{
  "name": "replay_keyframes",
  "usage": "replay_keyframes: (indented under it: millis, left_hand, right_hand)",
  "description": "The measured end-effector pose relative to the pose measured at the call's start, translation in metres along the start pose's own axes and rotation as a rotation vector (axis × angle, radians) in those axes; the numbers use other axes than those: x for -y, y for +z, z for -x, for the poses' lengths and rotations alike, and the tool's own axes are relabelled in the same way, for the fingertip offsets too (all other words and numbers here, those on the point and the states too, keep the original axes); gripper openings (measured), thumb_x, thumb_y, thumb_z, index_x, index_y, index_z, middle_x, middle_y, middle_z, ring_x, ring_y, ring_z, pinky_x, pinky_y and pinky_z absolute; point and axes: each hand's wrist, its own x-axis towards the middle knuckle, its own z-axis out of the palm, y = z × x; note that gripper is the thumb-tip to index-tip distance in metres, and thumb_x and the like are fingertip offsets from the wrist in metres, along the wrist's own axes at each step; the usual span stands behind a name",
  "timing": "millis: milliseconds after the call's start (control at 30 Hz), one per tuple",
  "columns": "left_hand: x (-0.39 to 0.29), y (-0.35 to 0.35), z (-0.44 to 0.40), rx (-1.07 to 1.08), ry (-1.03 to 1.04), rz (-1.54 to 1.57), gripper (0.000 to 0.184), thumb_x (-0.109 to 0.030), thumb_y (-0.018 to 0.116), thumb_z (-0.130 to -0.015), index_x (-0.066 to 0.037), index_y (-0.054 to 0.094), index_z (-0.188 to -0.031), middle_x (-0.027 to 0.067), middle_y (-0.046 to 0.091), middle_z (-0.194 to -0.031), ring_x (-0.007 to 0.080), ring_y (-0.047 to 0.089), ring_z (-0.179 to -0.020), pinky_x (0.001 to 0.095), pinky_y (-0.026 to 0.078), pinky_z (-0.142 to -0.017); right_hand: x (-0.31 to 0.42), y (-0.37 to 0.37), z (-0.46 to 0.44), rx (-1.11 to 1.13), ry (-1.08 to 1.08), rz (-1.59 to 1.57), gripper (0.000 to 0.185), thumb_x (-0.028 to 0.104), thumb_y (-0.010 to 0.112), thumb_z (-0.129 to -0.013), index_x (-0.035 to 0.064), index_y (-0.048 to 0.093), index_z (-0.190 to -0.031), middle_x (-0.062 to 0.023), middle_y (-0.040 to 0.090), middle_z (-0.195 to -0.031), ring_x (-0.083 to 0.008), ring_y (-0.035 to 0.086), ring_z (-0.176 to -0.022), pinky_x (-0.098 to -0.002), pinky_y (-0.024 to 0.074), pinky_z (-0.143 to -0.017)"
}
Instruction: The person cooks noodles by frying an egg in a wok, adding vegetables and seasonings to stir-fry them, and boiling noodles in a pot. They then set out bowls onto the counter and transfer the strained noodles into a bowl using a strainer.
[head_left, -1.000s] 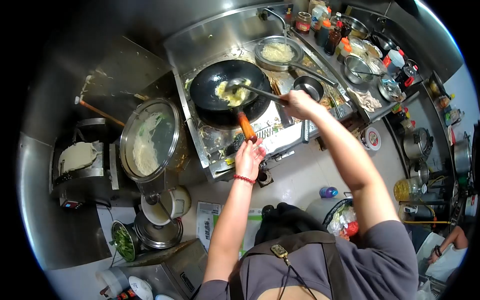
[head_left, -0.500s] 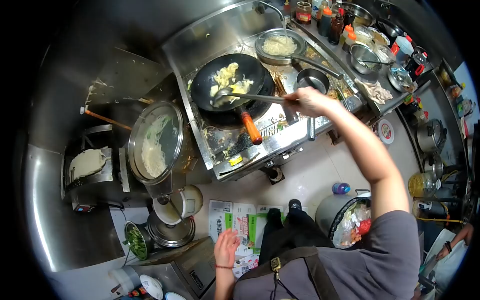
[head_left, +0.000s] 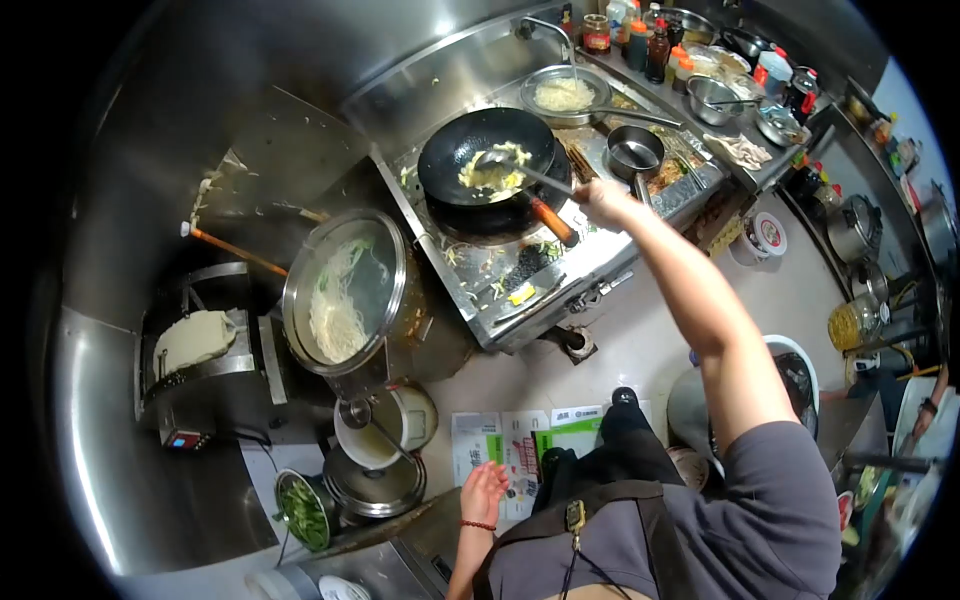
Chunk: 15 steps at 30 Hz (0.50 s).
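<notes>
My right hand [head_left: 605,203] is closed around the handle of a metal ladle [head_left: 548,180]. The ladle's bowl rests among pieces of yellow cooked egg [head_left: 508,182] inside a black wok [head_left: 447,150], partly covering them. On the stove burner, the wok's orange-brown wooden handle [head_left: 553,222] points toward me, just below my right hand. My left hand [head_left: 485,492] hangs low in front of my body with its fingers loosely apart, and it holds nothing.
Left of the stove [head_left: 470,300] is a large pot of noodles in water [head_left: 340,300]. A strainer with pale food [head_left: 565,95] sits under the faucet. A small black saucepan [head_left: 635,152] is beside my right hand. Several sauce bottles [head_left: 657,50] line the back right counter.
The ladle has moved from the wok's left side toward its middle, and the egg now lies more gathered beneath it. My view has shifted slightly. My left hand still holds nothing.
</notes>
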Motion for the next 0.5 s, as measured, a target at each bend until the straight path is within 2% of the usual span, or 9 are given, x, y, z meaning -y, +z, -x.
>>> replay_keyframes:
  millis: [67,167,200,267,333,367,400,433,500]
  left_hand:
    - [-0.028,-0.014,0.016,0.090,0.022,-0.003,0.020,-0.018,0.050,-0.089,-0.003,0.051,-0.103,0.0116,0.059,-0.092,0.0170,0.057,-0.077,0.0303,0.047,-0.072]
    - [-0.057,-0.057,0.029,0.183,0.125,-0.082,0.022,-0.018,0.044,-0.092,-0.003,0.049,-0.107,0.0101,0.058,-0.097,0.0156,0.056,-0.081,0.0299,0.046,-0.073]
    - [-0.059,-0.065,0.021,0.202,0.104,-0.096,0.022,-0.018,0.044,-0.092,-0.003,0.049,-0.107,0.0101,0.058,-0.097,0.0156,0.056,-0.081,0.0299,0.046,-0.073]
    - [-0.069,-0.068,0.005,0.196,0.190,-0.397,0.021,-0.017,0.044,-0.092,-0.004,0.050,-0.108,0.0090,0.058,-0.099,0.0140,0.055,-0.081,0.0290,0.046,-0.075]
    - [-0.087,-0.019,-0.011,0.409,0.274,-0.444,0.025,-0.019,0.045,-0.092,-0.003,0.050,-0.111,0.0074,0.057,-0.103,0.0129,0.055,-0.089,0.0274,0.045,-0.078]
    - [-0.099,0.017,-0.017,0.549,0.312,-0.478,0.027,-0.020,0.046,-0.092,-0.002,0.049,-0.112,0.0074,0.057,-0.104,0.0132,0.055,-0.092,0.0273,0.045,-0.078]
    - [-0.108,0.050,-0.024,0.678,0.340,-0.520,0.032,-0.023,0.045,-0.092,-0.001,0.049,-0.115,0.0082,0.056,-0.109,0.0151,0.053,-0.099,0.0281,0.045,-0.080]
    - [-0.114,0.091,-0.022,0.757,0.466,-0.467,0.034,-0.026,0.043,-0.093,-0.002,0.049,-0.115,0.0096,0.055,-0.111,0.0163,0.054,-0.099,0.0292,0.045,-0.081]
    - [-0.121,0.168,0.005,0.896,0.297,-0.208,0.031,-0.024,0.043,-0.092,-0.001,0.050,-0.112,0.0109,0.058,-0.106,0.0179,0.055,-0.095,0.0296,0.045,-0.080]
  right_hand:
    - [0.027,0.007,0.019,0.032,-0.050,-0.025,0.031,0.009,0.061,-0.077,0.0035,0.059,-0.108,-0.0170,0.062,-0.101,-0.0220,0.060,-0.095,-0.0315,0.0458,-0.085]
    - [0.038,-0.010,0.056,-0.187,-0.034,-0.056,0.039,0.010,0.063,-0.077,-0.0014,0.054,-0.113,-0.0174,0.062,-0.102,-0.0226,0.061,-0.094,-0.0287,0.0482,-0.080]
    - [0.037,-0.003,0.066,-0.323,-0.066,-0.046,0.036,0.020,0.062,-0.076,0.0034,0.060,-0.108,-0.0163,0.065,-0.088,-0.0233,0.064,-0.075,-0.0319,0.0498,-0.073]
    - [0.064,0.010,0.103,-0.246,0.180,-0.416,0.033,0.022,0.060,-0.080,0.0036,0.060,-0.108,-0.0109,0.064,-0.076,-0.0167,0.060,-0.058,-0.0303,0.0500,-0.057]
    - [0.104,0.033,0.144,-0.170,0.478,-1.279,0.024,0.025,0.054,-0.087,0.0039,0.057,-0.099,-0.0011,0.049,-0.062,-0.0062,0.044,-0.047,-0.0185,0.0327,-0.036]
    - [0.102,0.049,0.156,0.108,0.428,-2.057,0.023,0.024,0.046,-0.091,0.0051,0.050,-0.104,0.0023,0.040,-0.061,-0.0024,0.036,-0.045,-0.0148,0.0295,-0.034]
    - [0.115,0.055,0.176,0.354,0.272,-2.439,0.023,0.021,0.040,-0.092,0.0056,0.045,-0.109,0.0031,0.036,-0.061,-0.0003,0.030,-0.044,-0.0123,0.0275,-0.033]
    - [0.122,0.071,0.190,0.361,0.224,-2.585,0.024,0.022,0.040,-0.092,0.0040,0.046,-0.105,0.0021,0.037,-0.063,0.0008,0.032,-0.045,-0.0115,0.0256,-0.032]
    - [0.151,0.092,0.240,0.405,0.124,-2.712,0.033,0.037,0.050,-0.087,0.0071,0.051,-0.101,-0.0005,0.045,-0.068,-0.0009,0.033,-0.043,-0.0107,0.0255,-0.030]
